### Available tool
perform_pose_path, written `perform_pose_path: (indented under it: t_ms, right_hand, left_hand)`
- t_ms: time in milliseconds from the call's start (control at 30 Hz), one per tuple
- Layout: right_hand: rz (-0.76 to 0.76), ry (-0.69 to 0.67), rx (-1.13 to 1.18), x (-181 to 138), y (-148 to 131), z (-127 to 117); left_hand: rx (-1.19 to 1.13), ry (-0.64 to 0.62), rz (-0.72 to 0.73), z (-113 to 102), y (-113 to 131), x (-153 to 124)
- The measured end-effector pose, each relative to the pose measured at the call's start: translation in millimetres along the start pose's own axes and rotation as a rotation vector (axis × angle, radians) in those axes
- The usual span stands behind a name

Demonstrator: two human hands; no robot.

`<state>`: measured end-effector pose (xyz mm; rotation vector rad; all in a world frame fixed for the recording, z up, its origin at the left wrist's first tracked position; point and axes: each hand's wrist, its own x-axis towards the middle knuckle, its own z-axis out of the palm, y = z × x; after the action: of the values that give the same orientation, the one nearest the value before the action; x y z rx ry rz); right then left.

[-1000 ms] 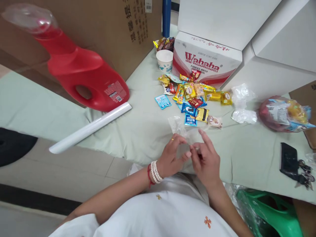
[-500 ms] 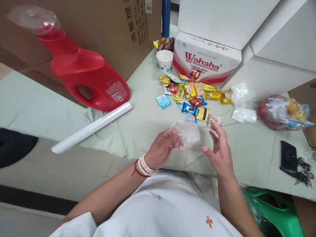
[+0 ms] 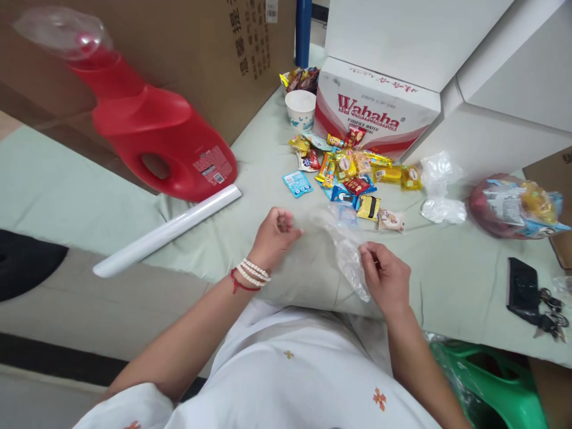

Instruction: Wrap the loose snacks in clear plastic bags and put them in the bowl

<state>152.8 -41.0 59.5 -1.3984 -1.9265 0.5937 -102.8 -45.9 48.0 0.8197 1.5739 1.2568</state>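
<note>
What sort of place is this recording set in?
Likely a storeroom or makeshift packing spot: stacked cartons such as the Wahaha box, a cloth-covered table, and loose snack packets spread before the person.

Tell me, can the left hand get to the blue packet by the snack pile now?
Probably not yet: the left hand is shut on the clear bag. Nothing lies between it and the blue packet.

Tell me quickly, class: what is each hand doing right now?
Left hand: closed, pinching one edge of the clear plastic bag.
Right hand: closed, gripping the bag's other edge.
</note>
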Motion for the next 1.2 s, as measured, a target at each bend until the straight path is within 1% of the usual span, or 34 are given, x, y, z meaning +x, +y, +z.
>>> perform_pose_path:
  t_ms: [33,67,100,133,167,233,267,333,367,400,500,567,600,633,667,767,800,833,867,933,967,1000,1033,1100,1200]
  right_hand:
    - [-0.007,0.081,-0.059,-1.0,-1.2,4.6]
    - [-0.011,0.136,-0.098,-2.3,-2.5,9.5]
    - [-0.015,0.162,-0.119,-4.0,-3.9,14.5]
    - [-0.02,0.167,-0.119,-5.9,-5.7,19.3]
    - [-0.023,0.155,-0.095,-7.8,-7.6,23.7]
    - [0.004,0.076,0.028,-10.7,-11.8,30.6]
    - [0.043,0.018,0.124,-11.3,-13.6,32.7]
    - [0.17,-0.083,0.346,-10.3,-15.8,34.1]
    - [0.248,-0.097,0.459,-8.6,-15.6,33.4]
    - [0.329,-0.083,0.568,-6.2,-14.3,32.0]
    - [0.549,0.01,0.821,3.4,-3.1,25.0]
    - [0.658,0.006,0.888,9.5,9.6,19.9]
    - [0.687,-0.002,0.874,11.7,16.6,17.6]
    - [0.691,0.006,0.821,13.1,23.1,15.5]
    - [0.669,0.042,0.73,13.6,28.7,13.6]
    - [0.511,0.261,0.386,9.4,34.6,9.8]
    - [0.476,0.283,0.34,6.8,32.1,10.1]
    - [0.466,0.239,0.355,4.1,27.9,11.8]
    - [0.473,0.14,0.413,1.7,22.3,14.8]
    - [0.484,-0.109,0.536,-1.2,10.7,24.5]
    - [0.477,-0.192,0.563,-1.5,6.1,30.0]
    - [0.467,-0.227,0.573,-1.2,3.2,34.9]
    - [0.461,-0.22,0.578,-0.5,2.2,38.4]
    - [0.485,-0.147,0.634,1.0,5.7,39.7]
    - [0.598,-0.019,0.773,1.6,19.7,28.2]
  left_hand:
    - [-0.008,0.021,-0.078,7.2,-4.6,-5.6]
    - [-0.029,-0.025,-0.165,16.1,-8.6,-12.8]
    - [-0.062,-0.123,-0.234,26.0,-11.8,-20.6]
    - [-0.104,-0.195,-0.272,36.7,-14.3,-27.9]
    - [-0.141,-0.233,-0.279,47.3,-16.1,-33.9]
    - [-0.195,-0.243,-0.238,65.8,-18.7,-39.3]
    - [-0.219,-0.234,-0.204,72.5,-19.8,-38.8]
    - [-0.276,-0.226,-0.155,79.2,-22.3,-33.8]
    - [-0.309,-0.225,-0.149,79.3,-23.6,-30.8]
    - [-0.342,-0.226,-0.158,77.5,-24.8,-28.1]
    - [-0.444,-0.247,-0.251,66.1,-27.0,-24.4]
    - [-0.517,-0.262,-0.307,58.4,-27.1,-24.7]
    - [-0.541,-0.262,-0.318,55.5,-27.0,-25.0]
    - [-0.546,-0.259,-0.316,53.4,-26.9,-25.3]
    - [-0.529,-0.247,-0.3,52.2,-27.1,-25.5]
    - [-0.408,-0.204,-0.225,53.0,-28.8,-26.3]
    - [-0.365,-0.202,-0.196,54.4,-29.6,-27.1]
    - [-0.319,-0.208,-0.156,56.2,-30.4,-28.3]
    - [-0.272,-0.224,-0.108,58.2,-31.0,-29.9]
    - [-0.187,-0.264,-0.011,62.3,-32.1,-33.5]
    - [-0.165,-0.278,0.018,63.7,-32.5,-35.0]
    - [-0.168,-0.281,0.023,64.1,-33.0,-35.9]
    - [-0.196,-0.271,0.001,63.3,-33.6,-35.9]
    - [-0.293,-0.209,-0.092,56.8,-35.2,-33.2]
    - [-0.406,-0.109,-0.214,35.3,-39.4,-26.0]
